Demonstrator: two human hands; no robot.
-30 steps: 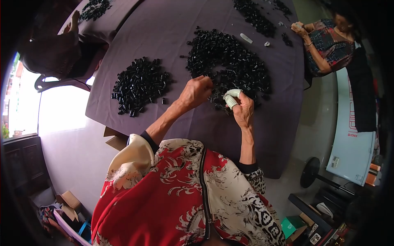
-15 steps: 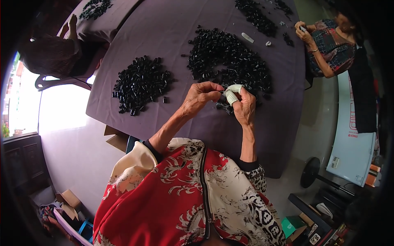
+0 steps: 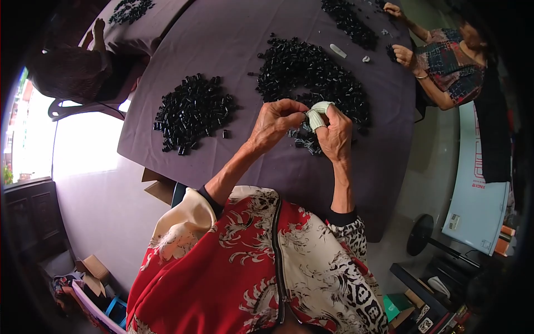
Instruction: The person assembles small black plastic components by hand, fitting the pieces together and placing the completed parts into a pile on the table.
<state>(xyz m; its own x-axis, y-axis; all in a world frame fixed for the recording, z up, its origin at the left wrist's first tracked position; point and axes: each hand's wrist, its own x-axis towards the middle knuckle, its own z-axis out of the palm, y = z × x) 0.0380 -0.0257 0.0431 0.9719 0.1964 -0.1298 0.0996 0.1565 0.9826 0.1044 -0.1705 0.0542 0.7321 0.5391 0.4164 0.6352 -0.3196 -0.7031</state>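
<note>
My left hand (image 3: 276, 121) and my right hand (image 3: 336, 135) meet above the table, fingertips almost touching. Between them is a small dark piece, mostly hidden by the fingers, pinched from both sides. Pale ribbed finger covers (image 3: 318, 118) sheathe the thumb and forefinger of my right hand. Just beyond the hands spreads a large heap of small shiny black pieces (image 3: 311, 69). Beneath them, at the heap's near edge, lie greyish scraps (image 3: 307, 143). A second, rounder pile of black pieces (image 3: 192, 111) sits to the left, with one loose black piece (image 3: 226, 134) beside it.
A dark purplish cloth covers the table (image 3: 250, 167). Farther off are another black heap (image 3: 350, 25), a white strip (image 3: 337, 50) and a small white item (image 3: 366, 59). One person (image 3: 453, 69) works at the right, another (image 3: 69, 75) at the left. An open carton (image 3: 158, 186) stands below the near edge.
Both my hands have shifted slightly away from me, still pinched together. The person at the right has parted their hands, and one now reaches toward the far pieces.
</note>
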